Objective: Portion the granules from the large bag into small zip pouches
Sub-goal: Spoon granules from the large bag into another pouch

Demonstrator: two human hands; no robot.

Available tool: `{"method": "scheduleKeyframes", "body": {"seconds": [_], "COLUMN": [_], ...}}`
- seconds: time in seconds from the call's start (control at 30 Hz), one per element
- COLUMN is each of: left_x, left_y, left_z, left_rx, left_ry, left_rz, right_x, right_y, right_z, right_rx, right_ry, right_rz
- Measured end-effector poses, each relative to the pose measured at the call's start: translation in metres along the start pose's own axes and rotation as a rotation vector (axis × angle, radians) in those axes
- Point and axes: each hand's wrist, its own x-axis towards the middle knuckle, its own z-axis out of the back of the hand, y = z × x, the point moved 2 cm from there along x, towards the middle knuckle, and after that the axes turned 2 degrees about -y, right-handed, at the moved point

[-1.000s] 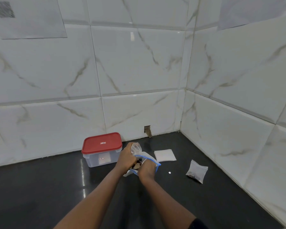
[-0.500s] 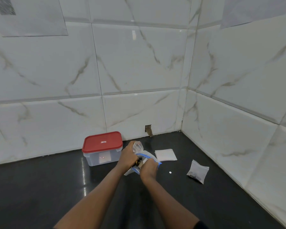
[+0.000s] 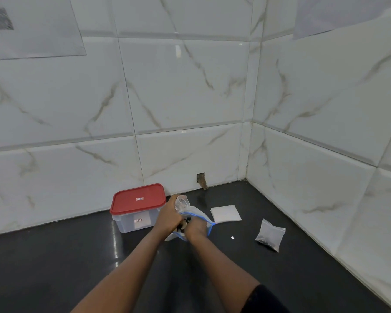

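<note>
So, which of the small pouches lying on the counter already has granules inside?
The single pouch closest to the right wall: it is puffed and dark granules show at its lower end. The flat stack of pouches behind it looks empty.

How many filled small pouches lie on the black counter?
1. The filled pouch lies to the right, near the side wall. Another small pouch is in the left hand, its fill hidden. The flat white stack may hold more.

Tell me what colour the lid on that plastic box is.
The lid is red; the head view shows it best.
</note>
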Motion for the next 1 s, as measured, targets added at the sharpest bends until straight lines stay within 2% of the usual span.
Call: {"method": "scheduleKeyframes", "body": {"seconds": [0.1,0.27,0.33,0.43,0.57,0.63,0.7,0.83,1.0], "left_x": [0.005,0.009,0.011,0.012,0.012,0.011,0.010,0.006,0.004], "left_y": [0.004,0.007,0.008,0.009,0.007,0.006,0.004,0.000,0.001], "left_z": [0.004,0.004,0.004,0.004,0.006,0.006,0.005,0.003,0.001], "left_rx": [-0.006,0.016,0.023,0.035,0.041,0.040,0.028,-0.012,-0.034], "left_ry": [-0.021,-0.027,-0.033,-0.039,-0.040,-0.036,-0.033,-0.033,-0.023], "left_rz": [0.012,0.017,0.023,0.022,0.021,0.025,0.028,0.022,0.033], "right_x": [-0.003,-0.010,-0.008,0.004,0.008,0.005,0.004,0.007,0.009], "right_y": [0.006,0.016,0.017,0.015,0.025,0.029,0.031,0.030,0.024], "right_z": [0.001,0.004,0.002,-0.004,-0.006,-0.003,0.002,0.011,0.013], "right_rx": [0.032,-0.209,-0.311,-0.552,-0.937,-1.090,-1.179,-1.240,-1.231], "right_ry": [0.029,0.047,0.117,0.137,0.254,0.307,0.289,0.290,0.237], "right_rz": [0.030,0.187,0.247,0.360,0.519,0.561,0.614,0.702,0.697]}}
